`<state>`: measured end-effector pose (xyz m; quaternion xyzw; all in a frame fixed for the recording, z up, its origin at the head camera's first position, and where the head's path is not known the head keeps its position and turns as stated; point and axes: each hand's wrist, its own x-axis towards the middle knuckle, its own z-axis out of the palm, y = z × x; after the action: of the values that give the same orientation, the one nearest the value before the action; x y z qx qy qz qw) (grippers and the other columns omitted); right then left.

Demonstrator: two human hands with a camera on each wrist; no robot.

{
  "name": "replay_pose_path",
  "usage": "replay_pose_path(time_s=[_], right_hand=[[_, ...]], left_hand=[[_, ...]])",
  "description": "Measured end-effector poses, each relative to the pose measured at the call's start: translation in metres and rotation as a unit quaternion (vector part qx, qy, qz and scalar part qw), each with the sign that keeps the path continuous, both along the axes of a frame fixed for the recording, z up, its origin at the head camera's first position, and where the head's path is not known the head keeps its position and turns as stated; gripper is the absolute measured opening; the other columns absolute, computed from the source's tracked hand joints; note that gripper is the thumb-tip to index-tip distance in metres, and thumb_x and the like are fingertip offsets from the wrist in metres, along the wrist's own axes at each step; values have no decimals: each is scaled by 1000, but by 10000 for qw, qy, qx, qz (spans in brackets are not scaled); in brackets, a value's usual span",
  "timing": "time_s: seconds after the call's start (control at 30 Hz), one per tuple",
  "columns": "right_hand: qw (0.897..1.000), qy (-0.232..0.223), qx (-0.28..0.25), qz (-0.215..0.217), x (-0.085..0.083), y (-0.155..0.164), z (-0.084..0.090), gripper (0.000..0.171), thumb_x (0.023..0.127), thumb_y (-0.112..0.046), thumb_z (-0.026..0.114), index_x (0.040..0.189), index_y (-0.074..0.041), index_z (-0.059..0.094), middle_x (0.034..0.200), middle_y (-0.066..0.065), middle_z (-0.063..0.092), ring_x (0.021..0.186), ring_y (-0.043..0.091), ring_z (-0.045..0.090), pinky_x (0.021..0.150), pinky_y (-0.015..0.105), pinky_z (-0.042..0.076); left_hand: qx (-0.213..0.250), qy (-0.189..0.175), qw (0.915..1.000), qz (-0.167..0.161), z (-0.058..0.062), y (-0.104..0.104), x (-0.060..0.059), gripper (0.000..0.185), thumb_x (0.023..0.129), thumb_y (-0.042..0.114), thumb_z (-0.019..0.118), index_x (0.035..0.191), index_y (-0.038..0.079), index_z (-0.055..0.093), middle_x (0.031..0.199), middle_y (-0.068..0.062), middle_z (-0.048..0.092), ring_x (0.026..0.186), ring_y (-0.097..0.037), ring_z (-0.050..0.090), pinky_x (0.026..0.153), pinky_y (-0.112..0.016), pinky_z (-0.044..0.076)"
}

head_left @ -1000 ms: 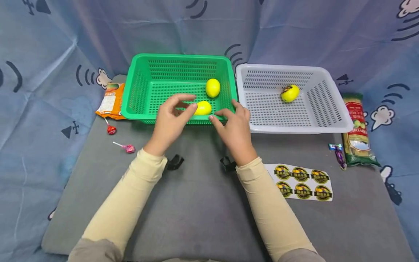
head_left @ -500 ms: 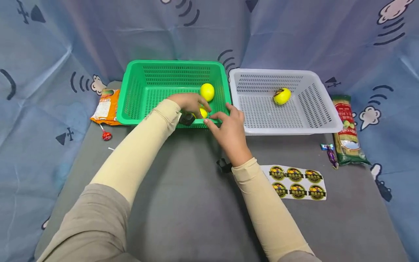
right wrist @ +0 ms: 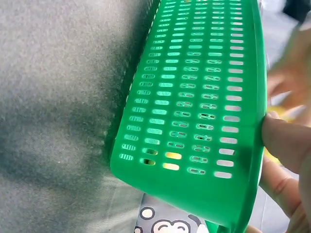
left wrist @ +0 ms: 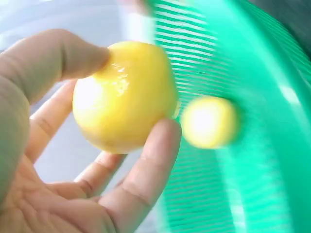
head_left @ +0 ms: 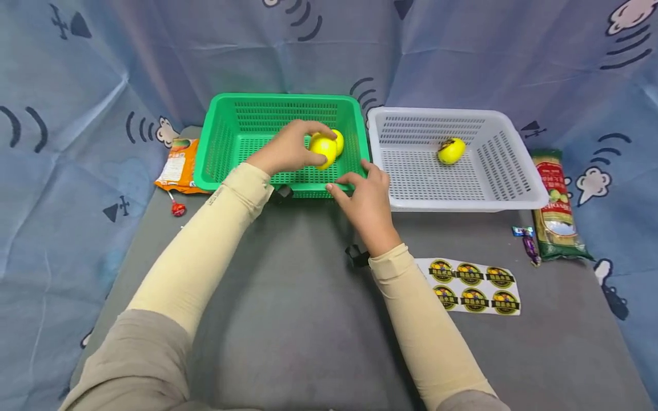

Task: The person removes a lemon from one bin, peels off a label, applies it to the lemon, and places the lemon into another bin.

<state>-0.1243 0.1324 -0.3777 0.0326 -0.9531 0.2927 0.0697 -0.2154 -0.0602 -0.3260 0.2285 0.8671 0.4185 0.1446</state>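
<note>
Against blue cloth (head_left: pixel 216 34), a yellow fruit (head_left: pixel 323 150) has been lifted free, clamped by left fingers (left wrist: pixel 163 150). The green basket (head_left: pixel 283 98) is gripped by right fingers (right wrist: pixel 281 185).

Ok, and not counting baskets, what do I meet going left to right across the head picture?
Orange bag, left hand with a yellow fruit, right hand, another fruit in the white basket, purple candy, red and green bag.

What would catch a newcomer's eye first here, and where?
Left of the white basket, the bright green basket probably comes first. Over it, the left hand holds a yellow fruit, while the right hand grips that basket's near right corner. The dark-marked fruit in the white basket also stands out.
</note>
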Motion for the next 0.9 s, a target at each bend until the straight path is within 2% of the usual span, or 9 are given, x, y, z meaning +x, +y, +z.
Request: replay_pose_path(time_s=[0.1,0.17,0.2,0.3,0.4,0.5,0.6,0.77,0.9], right_hand=[[10000,-13,24,-53,0,1,-1,33,99,-38,78,113,-9,82,160,26,41,149,45,28,116,53,38],[9999,-57,9,-97,1,2,-1,32,99,-36,78,114,-8,82,161,26,40,149,45,28,116,53,39],[9999,-71,-1,-101,1,1,-1,32,99,-36,78,114,-8,82,161,26,40,149,45,28,116,53,39],[9999,-107,-16,-71,1,0,-2,34,99,-37,78,116,-7,81,162,26,39,149,46,27,116,55,38],[10000,-44,-6,-62,-1,-1,-1,35,99,-39,77,115,-8,81,162,26,39,149,46,28,117,55,37],[9999,-27,21,-121,-2,-2,0,36,99,-40,77,115,-9,81,162,25,39,149,45,29,116,55,38],[9999,-110,54,-121,-3,-4,0,36,99,-41,77,116,-10,81,163,24,39,150,44,28,116,54,39],[9988,-475,27,58,-1,2,7,40,103,-43,71,128,-12,78,166,21,35,152,44,27,118,58,37],[9930,-904,-686,315,13,25,22,47,107,-42,64,145,-14,66,167,13,39,141,40,49,110,57,46]], left_hand=[[960,262,9939,481,16,-11,38,47,92,12,77,138,18,71,145,0,57,112,-27,60,89,-35,58],[1431,244,9864,773,17,-16,73,47,91,12,80,136,19,73,141,0,56,106,-28,61,88,-37,60],[1607,231,9826,904,13,-17,90,47,90,11,81,135,18,74,140,-2,56,105,-28,61,90,-37,60],[1870,14,9744,1249,-13,-14,138,48,86,7,84,133,14,75,136,-8,55,103,-29,63,89,-39,61],[1645,-191,9764,1386,-53,-2,166,49,85,7,84,133,13,75,134,-11,54,102,-29,65,89,-38,60],[1129,-95,9858,1236,-90,10,180,46,87,8,82,132,15,76,132,-11,54,105,-26,61,88,-34,58],[759,167,9907,1114,-110,15,184,43,87,7,81,129,16,78,131,-10,54,108,-27,58,85,-37,55],[344,313,9939,1003,-110,17,184,45,90,10,79,134,19,76,136,-10,53,114,-32,57,88,-41,54],[-145,635,9924,1042,-104,18,189,49,94,14,79,141,23,71,151,-16,48,121,-41,54,92,-48,54]])
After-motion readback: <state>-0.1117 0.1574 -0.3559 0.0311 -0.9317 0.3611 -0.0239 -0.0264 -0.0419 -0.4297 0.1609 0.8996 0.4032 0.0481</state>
